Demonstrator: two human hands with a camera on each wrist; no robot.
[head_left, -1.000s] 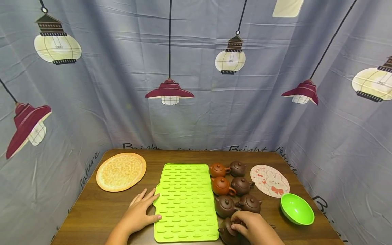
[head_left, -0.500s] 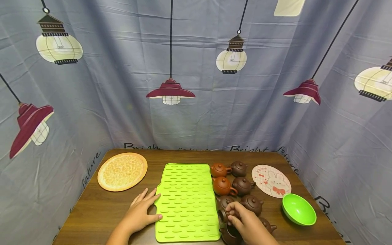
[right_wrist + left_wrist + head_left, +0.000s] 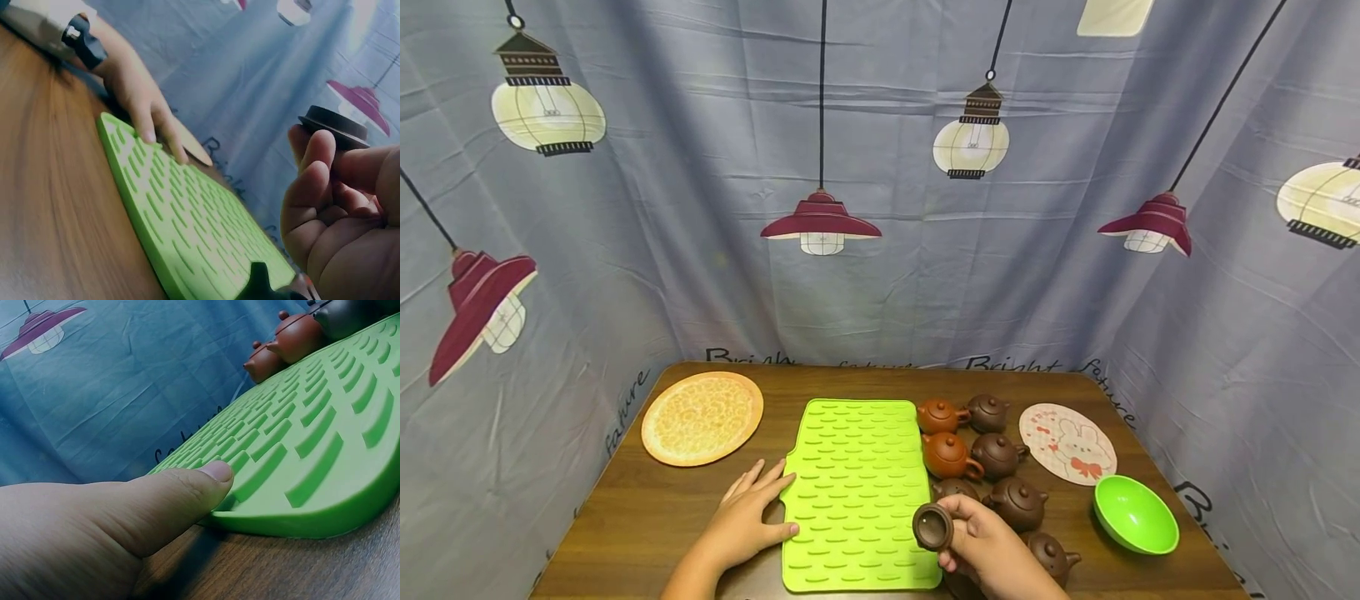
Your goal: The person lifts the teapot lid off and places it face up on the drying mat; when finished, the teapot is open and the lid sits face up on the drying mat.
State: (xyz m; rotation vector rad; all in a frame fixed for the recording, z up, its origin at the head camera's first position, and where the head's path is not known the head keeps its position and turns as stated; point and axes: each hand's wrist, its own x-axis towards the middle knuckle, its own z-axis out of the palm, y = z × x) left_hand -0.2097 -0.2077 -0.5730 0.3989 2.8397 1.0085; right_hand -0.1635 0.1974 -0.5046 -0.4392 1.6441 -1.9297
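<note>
My right hand [image 3: 988, 550] pinches a dark brown teapot lid [image 3: 932, 527], turned so its hollow underside faces the head camera. In the right wrist view the lid [image 3: 334, 125] sits between thumb and fingertips, its rim upward. Below that hand, a dark brown teapot [image 3: 961, 587] is mostly hidden; its spout [image 3: 257, 282] shows in the right wrist view. My left hand [image 3: 745, 521] rests at the left edge of a lime green ridged mat [image 3: 857, 500], fingers spread. The left wrist view has its thumb [image 3: 187, 487] lying on the mat's edge.
Right of the mat stand two orange-brown teapots [image 3: 950, 455] and several dark brown ones [image 3: 1018, 503], close together. Farther right are a round rabbit-print mat [image 3: 1067, 443] and a green bowl [image 3: 1137, 515]. A round orange-yellow mat [image 3: 703, 419] lies at the back left of the wooden table [image 3: 625, 533].
My right hand has lifted the lid off the front teapot, moved it left towards the green mat and turned its underside up. The left hand stays in place.
</note>
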